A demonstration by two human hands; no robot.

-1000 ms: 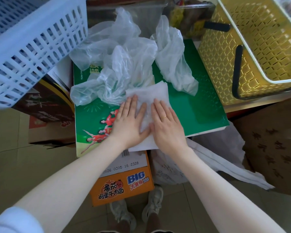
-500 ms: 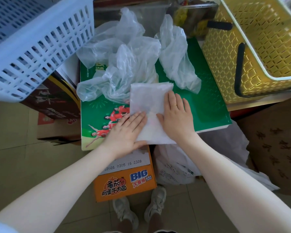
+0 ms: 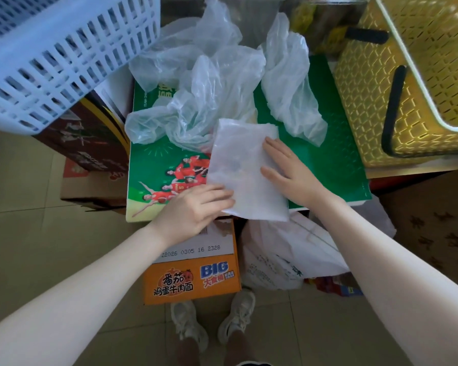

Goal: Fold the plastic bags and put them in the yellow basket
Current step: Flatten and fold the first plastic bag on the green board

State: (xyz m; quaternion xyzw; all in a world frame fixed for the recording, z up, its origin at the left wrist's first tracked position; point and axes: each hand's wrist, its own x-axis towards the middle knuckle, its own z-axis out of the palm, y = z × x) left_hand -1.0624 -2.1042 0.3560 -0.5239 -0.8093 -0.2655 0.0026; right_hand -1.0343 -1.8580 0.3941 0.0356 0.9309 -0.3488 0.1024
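A folded white plastic bag (image 3: 242, 170) lies flat on a green carton (image 3: 328, 165). My left hand (image 3: 193, 207) rests its fingers on the bag's near left corner. At the bag's right edge is my right hand (image 3: 288, 173), with the thumb and one finger on top and the other fingers hidden, apparently pinching that edge. Crumpled clear bags (image 3: 209, 101) are heaped behind the folded one, with another loose bag (image 3: 288, 91) to their right. The yellow basket (image 3: 365, 101) stands at the right, and what I see of its inside is empty.
A pale blue slotted basket (image 3: 50, 56) overhangs at the upper left on brown cartons (image 3: 90, 143). Below the green carton are an orange noodle box (image 3: 193, 281) and a white printed bag (image 3: 288, 254). My shoes (image 3: 212, 323) stand on the tiled floor.
Both hands slid apart from the bag's middle. The left went to the near left corner, the right to the right edge. The bag now lies flatter and turned slightly.
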